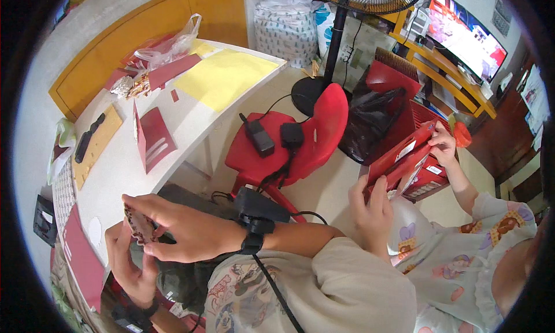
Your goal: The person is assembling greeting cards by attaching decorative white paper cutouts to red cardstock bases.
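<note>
Near the table's front edge, a small flat piece with a pale, dark-brown-speckled face and scalloped edge is held between my hands; its kind I cannot make out. My right hand, with a black band on its wrist, grips it between thumb and fingers. My left hand is bent around its near left side, fingertips against it. A folded dark red card stands on the white table beyond my hands. Farther along lie yellow sheets, red card pieces and a clear plastic bag.
At the right, another person's hands hold red folded card packets. Between us stands a red chair carrying black power adapters and cables. Behind it are a black bag and a pedestal fan. A wooden board lies at the table's left.
</note>
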The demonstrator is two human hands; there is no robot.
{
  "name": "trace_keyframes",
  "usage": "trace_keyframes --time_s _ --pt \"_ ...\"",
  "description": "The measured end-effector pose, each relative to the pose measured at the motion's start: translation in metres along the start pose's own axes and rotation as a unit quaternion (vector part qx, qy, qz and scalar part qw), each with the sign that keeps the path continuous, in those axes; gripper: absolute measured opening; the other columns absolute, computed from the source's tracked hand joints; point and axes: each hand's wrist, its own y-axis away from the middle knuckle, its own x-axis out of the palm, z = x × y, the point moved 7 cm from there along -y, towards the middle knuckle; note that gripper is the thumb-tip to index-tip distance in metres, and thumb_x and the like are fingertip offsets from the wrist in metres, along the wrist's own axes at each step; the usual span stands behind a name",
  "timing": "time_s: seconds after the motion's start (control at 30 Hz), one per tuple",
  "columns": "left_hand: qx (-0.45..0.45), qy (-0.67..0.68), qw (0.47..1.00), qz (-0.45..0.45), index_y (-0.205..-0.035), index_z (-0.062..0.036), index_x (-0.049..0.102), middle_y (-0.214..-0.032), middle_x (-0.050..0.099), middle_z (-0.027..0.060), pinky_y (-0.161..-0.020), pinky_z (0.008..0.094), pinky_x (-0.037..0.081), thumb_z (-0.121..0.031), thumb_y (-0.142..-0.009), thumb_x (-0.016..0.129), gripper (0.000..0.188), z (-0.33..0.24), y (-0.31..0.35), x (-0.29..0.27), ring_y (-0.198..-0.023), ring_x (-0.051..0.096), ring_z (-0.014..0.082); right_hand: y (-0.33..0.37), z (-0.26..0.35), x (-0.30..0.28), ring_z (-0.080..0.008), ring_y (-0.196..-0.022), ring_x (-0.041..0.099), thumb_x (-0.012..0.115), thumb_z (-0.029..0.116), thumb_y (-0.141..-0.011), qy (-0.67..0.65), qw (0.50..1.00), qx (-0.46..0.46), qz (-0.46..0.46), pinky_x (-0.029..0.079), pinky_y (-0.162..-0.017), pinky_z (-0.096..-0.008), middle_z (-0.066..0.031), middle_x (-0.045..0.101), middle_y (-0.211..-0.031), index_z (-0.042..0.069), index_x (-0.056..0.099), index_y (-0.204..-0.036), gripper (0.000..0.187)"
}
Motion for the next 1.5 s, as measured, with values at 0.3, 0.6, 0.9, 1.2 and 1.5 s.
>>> trace_keyframes --time_s 0.3,0.6,0.9,1.2,1.5 --pt "-0.004 0.002 1.0 0.005 -0.114 0.0014 0.048 -0.098 0.048 0.0168 -0.073 0.0336 0.04 -0.021 -0.076 0.057 0.045 -0.002 -0.004 0.003 -0.087 0.049 0.0273 0.002 -0.001 -0.002 -0.0278 -0.099 0.049 0.053 0.014 -0.077 -0.006 0.999 -0.02 -0.027 0.048 -0.079 -0.0311 -0.02 0.033 -0.122 -0.005 0.017 -0.131 0.068" --pt "0.001 -0.001 1.0 -0.004 -0.113 0.0008 0.049 -0.097 0.049 0.0167 -0.074 0.0336 0.04 -0.02 -0.076 0.056 0.044 0.0 -0.001 0.002 -0.086 0.05 0.0275 0.001 -0.003 0.002 -0.029 -0.095 0.05 0.053 0.014 -0.077 -0.008 1.0 -0.014 -0.024 0.049 -0.074 -0.0302 -0.0211 0.034 -0.121 -0.006 0.016 -0.131 0.069" --pt "0.001 -0.014 1.0 0.004 -0.114 0.0011 0.049 -0.096 0.05 0.0166 -0.074 0.0342 0.04 -0.024 -0.076 0.056 0.046 0.002 -0.001 0.001 -0.086 0.05 0.0276 0.0 -0.004 0.004 -0.0268 -0.104 0.045 0.051 0.013 -0.077 -0.016 0.999 0.026 0.018 0.048 -0.078 -0.0291 -0.0196 0.028 -0.126 -0.001 0.011 -0.134 0.071" --pt "0.024 -0.045 0.999 -0.009 -0.116 0.0014 0.048 -0.098 0.051 0.0173 -0.073 0.0359 0.041 -0.026 -0.078 0.055 0.047 -0.001 0.001 0.005 -0.087 0.051 0.0286 0.0 -0.006 0.002 -0.028 -0.099 0.049 0.053 0.012 -0.077 -0.014 0.999 -0.015 -0.025 0.048 -0.076 -0.0304 -0.0204 0.031 -0.124 -0.005 0.015 -0.132 0.069" --pt "0.012 -0.066 0.997 -0.024 -0.117 0.0019 0.044 -0.1 0.051 0.0193 -0.074 0.0372 0.043 -0.028 -0.08 0.055 0.049 -0.004 -0.003 0.005 -0.088 0.052 0.0307 -0.004 -0.012 0.002 -0.025 -0.114 0.036 0.055 0.01 -0.078 -0.03 0.999 0.017 0.003 0.042 -0.088 -0.0331 -0.0154 0.023 -0.131 0.005 0.011 -0.136 0.074"
